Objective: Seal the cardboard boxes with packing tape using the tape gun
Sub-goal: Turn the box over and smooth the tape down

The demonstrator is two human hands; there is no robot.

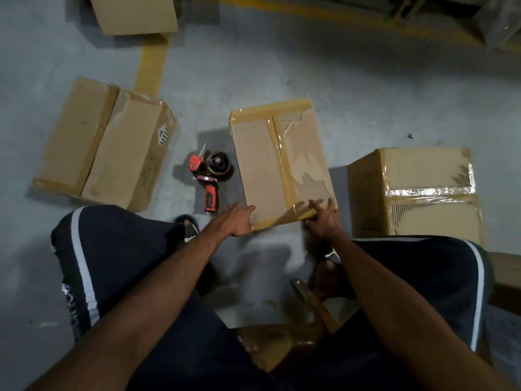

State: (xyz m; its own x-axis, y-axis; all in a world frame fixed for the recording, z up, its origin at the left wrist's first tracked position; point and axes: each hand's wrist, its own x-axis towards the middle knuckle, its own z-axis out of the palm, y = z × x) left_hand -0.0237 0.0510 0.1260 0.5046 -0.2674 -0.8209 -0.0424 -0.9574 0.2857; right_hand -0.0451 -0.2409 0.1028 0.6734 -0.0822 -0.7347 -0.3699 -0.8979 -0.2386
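Both our hands are reaching the worn brown cardboard box (282,165) on the floor: left hand (239,221) released, right hand (322,218) pressing tape flat; red tape gun (210,176) lying beside it, ungripped.

Dim, soft shadows, blurred hands, warped edges.

warehouse, concrete floor (366,88), yellow floor lines (150,63)

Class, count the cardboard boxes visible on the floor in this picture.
4: one at the top left, one left, one under both hands, one right. Others may lie outside the frame.
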